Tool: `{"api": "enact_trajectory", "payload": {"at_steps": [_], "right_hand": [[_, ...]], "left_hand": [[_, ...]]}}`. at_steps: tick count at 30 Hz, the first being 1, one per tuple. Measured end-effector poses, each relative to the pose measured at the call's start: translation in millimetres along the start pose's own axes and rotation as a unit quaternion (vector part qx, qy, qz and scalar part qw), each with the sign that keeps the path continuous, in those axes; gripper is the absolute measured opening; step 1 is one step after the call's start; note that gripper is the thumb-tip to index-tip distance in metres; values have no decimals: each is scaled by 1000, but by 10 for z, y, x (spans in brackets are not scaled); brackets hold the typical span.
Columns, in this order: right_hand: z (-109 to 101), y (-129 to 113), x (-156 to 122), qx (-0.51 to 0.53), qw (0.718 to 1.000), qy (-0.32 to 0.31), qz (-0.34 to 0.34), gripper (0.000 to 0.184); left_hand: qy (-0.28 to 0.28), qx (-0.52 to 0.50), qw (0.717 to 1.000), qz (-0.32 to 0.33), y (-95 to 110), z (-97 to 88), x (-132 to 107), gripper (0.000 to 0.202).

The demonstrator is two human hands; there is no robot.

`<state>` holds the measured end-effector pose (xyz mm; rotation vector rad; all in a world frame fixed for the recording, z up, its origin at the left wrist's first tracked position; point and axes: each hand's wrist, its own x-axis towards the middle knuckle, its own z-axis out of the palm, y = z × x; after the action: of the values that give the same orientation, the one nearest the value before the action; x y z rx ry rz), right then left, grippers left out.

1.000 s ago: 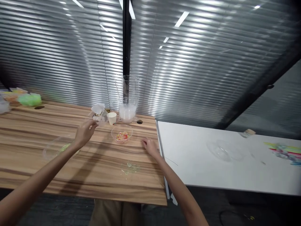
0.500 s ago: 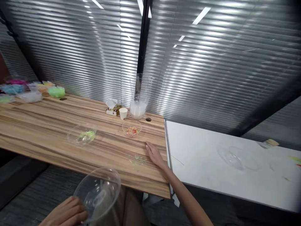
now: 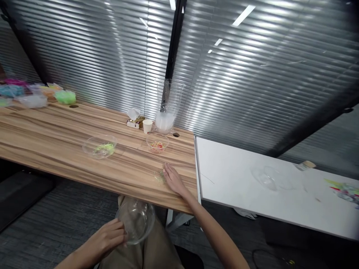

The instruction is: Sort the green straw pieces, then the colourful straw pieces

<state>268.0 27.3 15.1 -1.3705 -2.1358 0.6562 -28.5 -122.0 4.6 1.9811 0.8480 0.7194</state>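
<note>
My left hand (image 3: 108, 236) grips the rim of a clear plastic bowl (image 3: 137, 220), holding it tilted over my lap, just below the table's front edge. On the wooden table (image 3: 134, 164), my right hand (image 3: 174, 180) lies flat with fingers stretched out. Its left side is against a small scatter of thin green pieces (image 3: 159, 177), part of which it covers. Farther back stands a clear bowl (image 3: 157, 143) with small red and yellow pieces in it. To the left, another clear bowl (image 3: 99, 147) holds pale green pieces.
At the back stand a tissue box (image 3: 134, 122), a paper cup (image 3: 147, 126) and a plastic bag (image 3: 165, 118) with white contents. Bags of coloured material, one bright green (image 3: 65, 97), sit far left. A white table (image 3: 230, 175) adjoins on the right, bearing clear plastic pieces (image 3: 270, 178).
My right hand has moved left across the table onto the green pieces. My left hand has brought the clear bowl rightward, under the table's front edge.
</note>
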Motion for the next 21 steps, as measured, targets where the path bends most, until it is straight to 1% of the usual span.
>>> {"api": "enact_trajectory", "payload": {"at_steps": [1, 2, 3, 4, 6, 7, 9, 14, 16, 18, 21], "right_hand": [[10, -15, 30, 3, 1000, -4, -7, 79], [20, -33, 58, 7, 1000, -8, -15, 79], [31, -55, 82, 11, 1000, -13, -23, 80], [41, -82, 102, 16, 999, -19, -32, 80], [55, -148, 123, 26, 998, -32, -47, 80], [58, -187, 123, 31, 997, -39, -55, 80], [56, -275, 105, 41, 995, -51, -72, 78], [82, -517, -12, 65, 988, -64, -121, 71], [159, -624, -96, 68, 985, -76, -137, 69], [280, -741, -220, 69, 980, -98, -158, 63], [479, -900, -457, 103, 960, -121, -230, 53]], "left_hand": [[-35, 75, 995, 54, 6, -2, 37, 19], [-55, 144, 982, 113, 7, 5, 70, 26], [-56, 201, 963, 169, 5, 22, 96, 32], [-43, 243, 945, 214, -1, 45, 116, 36], [-19, 298, 916, 269, -19, 96, 138, 36], [-11, 315, 906, 281, -28, 116, 140, 35], [0, 331, 898, 289, -43, 138, 129, 32], [9, 337, 898, 284, -67, 104, 56, 26], [10, 341, 897, 281, -71, 81, 34, 26], [12, 346, 894, 283, -65, 60, 28, 26], [15, 357, 888, 288, -38, 35, 43, 27]]}}
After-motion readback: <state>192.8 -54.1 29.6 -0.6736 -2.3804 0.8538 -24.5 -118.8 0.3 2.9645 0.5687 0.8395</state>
